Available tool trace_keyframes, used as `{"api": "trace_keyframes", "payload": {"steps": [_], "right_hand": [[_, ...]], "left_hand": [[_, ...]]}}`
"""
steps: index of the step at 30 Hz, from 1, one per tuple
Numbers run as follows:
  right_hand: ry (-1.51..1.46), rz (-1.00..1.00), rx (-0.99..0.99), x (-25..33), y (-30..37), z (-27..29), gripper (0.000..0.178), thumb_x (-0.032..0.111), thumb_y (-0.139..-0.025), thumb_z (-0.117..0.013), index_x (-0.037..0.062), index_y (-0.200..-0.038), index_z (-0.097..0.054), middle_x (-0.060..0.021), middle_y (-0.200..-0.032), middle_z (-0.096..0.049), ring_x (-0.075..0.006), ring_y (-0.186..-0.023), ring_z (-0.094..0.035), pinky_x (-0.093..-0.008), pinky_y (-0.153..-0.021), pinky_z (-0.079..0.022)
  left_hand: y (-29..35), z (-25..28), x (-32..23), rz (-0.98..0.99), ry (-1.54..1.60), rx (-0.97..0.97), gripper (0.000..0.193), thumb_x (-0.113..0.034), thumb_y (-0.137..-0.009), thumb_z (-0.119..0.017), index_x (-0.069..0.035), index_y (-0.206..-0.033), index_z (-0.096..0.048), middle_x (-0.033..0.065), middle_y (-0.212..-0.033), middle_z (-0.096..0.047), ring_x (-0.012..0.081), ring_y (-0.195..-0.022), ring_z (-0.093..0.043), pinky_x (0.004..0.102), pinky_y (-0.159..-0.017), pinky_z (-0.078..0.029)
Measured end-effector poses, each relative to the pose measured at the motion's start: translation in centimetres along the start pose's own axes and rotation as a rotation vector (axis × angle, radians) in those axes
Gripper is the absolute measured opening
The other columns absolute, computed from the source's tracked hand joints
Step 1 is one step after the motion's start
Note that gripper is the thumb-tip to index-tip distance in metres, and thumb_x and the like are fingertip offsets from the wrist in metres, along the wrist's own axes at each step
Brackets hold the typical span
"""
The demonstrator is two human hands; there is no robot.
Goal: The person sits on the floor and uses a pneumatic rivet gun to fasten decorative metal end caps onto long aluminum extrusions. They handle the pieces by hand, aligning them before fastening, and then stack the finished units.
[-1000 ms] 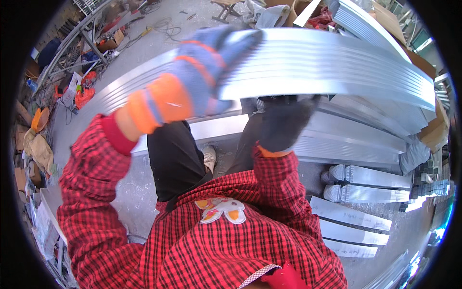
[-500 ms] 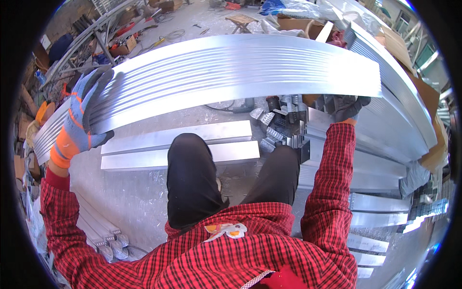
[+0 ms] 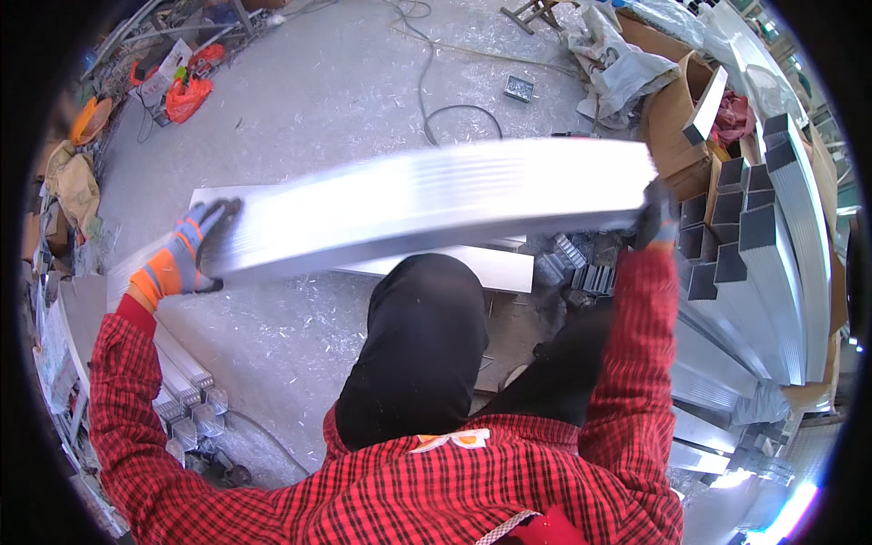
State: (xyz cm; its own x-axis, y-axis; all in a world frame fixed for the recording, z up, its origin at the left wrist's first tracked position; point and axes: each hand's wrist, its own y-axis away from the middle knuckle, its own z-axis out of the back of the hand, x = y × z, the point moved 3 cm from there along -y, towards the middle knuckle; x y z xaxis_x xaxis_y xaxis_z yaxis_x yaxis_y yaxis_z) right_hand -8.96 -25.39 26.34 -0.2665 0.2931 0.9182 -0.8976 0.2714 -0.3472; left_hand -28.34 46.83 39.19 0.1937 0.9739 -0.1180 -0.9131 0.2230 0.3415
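A long, ribbed, silvery metal profile [image 3: 436, 191] spans across in front of me above the floor, smeared by motion. My left hand [image 3: 189, 247], in a grey and orange work glove, is closed around its left part, with a stretch of profile running on past the hand. At the right end my gloved right hand [image 3: 656, 218] grips the profile; its fingers are partly hidden. Beneath, a pale flat-faced metal profile [image 3: 481, 265] lies on the floor in front of my knee, partly covered by the held one.
Stacked rectangular metal tubes [image 3: 772, 263] stand at the right, beside a cardboard box [image 3: 677, 118]. Short ribbed offcuts [image 3: 595, 277] lie near my right knee. A dark cable [image 3: 422, 82] curls on the floor ahead. Several thin profiles [image 3: 182, 372] lie by my left arm.
The held profile has come lower and closer to me, its ribbed face less visible. Both hands still grip it. My view has shifted, showing more floor ahead.
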Motion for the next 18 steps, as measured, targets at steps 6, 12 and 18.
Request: {"api": "trace_keyframes", "payload": {"steps": [6,12,18], "right_hand": [[-0.231,-0.493,0.000,-12.1,17.7,-1.2,0.031,0.024,-0.089,-0.064,0.0026,-0.110,-0.056,-0.0058,-0.094,-0.064,-0.0121,-0.087,-0.058,-0.0258,-0.080,-0.047],[0.194,-0.680,-0.052,-8.1,22.3,-2.6,0.053,0.046,-0.083,-0.067,-0.0005,-0.107,-0.060,-0.0090,-0.089,-0.065,-0.0155,-0.082,-0.058,-0.0295,-0.074,-0.046],[0.968,-0.797,0.296,-12.8,26.9,-1.0,0.057,0.052,-0.093,-0.046,-0.0003,-0.112,-0.060,-0.0172,-0.108,-0.064,-0.0287,-0.104,-0.059,-0.0340,-0.092,-0.044]], "left_hand": [[-4.1,-13.1,5.2,-0.010,-0.101,0.487,0.120,-0.040,-0.048,-0.084,-0.005,-0.145,-0.023,0.0212,-0.142,-0.036,0.0386,-0.134,-0.029,0.0444,-0.111,-0.025],[-9.9,-23.3,8.9,-0.179,-0.184,0.619,0.119,-0.036,-0.046,-0.083,-0.005,-0.144,-0.024,0.0171,-0.131,-0.048,0.0335,-0.120,-0.047,0.0372,-0.105,-0.032],[-16.4,-34.4,10.8,-0.214,-0.410,1.065,0.114,-0.037,-0.048,-0.083,-0.001,-0.142,-0.028,0.0174,-0.124,-0.055,0.0313,-0.117,-0.052,0.0386,-0.102,-0.036]]}}
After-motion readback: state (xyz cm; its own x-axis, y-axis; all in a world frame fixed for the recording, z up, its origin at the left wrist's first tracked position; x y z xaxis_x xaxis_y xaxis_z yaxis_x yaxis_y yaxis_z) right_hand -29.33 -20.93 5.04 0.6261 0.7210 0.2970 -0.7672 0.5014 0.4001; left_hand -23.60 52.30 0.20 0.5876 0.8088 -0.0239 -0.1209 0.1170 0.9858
